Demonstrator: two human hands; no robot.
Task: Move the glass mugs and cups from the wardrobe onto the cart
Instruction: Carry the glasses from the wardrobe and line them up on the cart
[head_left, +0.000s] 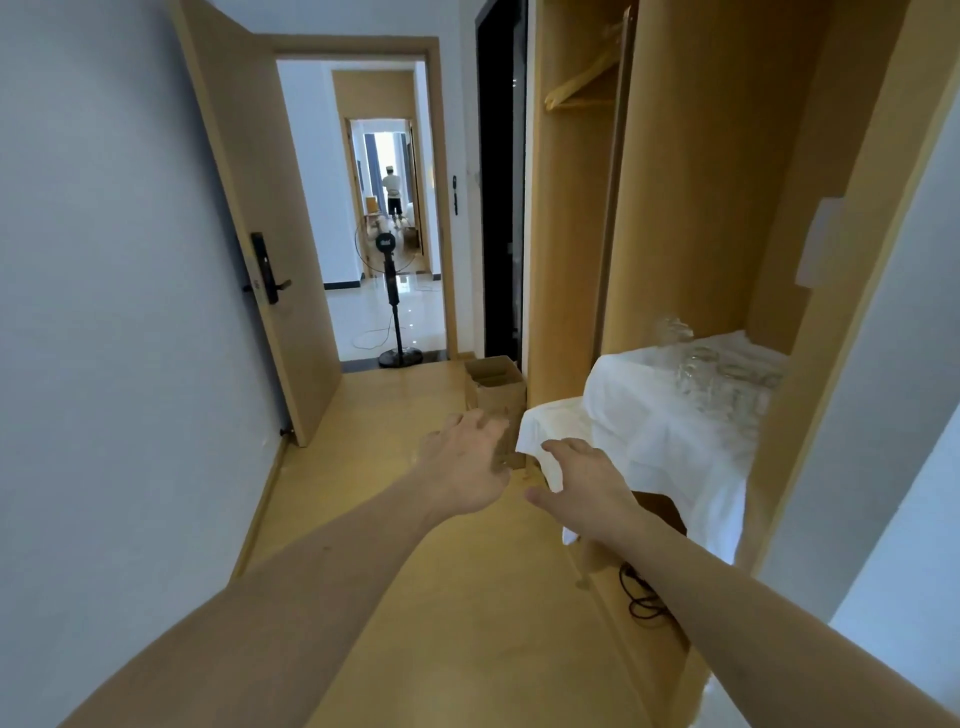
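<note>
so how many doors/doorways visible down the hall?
3. The open wooden door with a black lock stands at left; its doorway frames the fan; a further doorway lies beyond with a person standing inside. Others may be hidden.

Pale wood, white cloth, clear glass.
Wardrobe (691, 208) + floor (415, 545): light tan wood grain. Cloth (649, 415): plain white. Glass mugs (717, 374): clear, no tint. Cardboard box (498, 389): brown. Fan (392, 291), door lock (265, 267): black. Walls (104, 312): pale grey-white.
</note>
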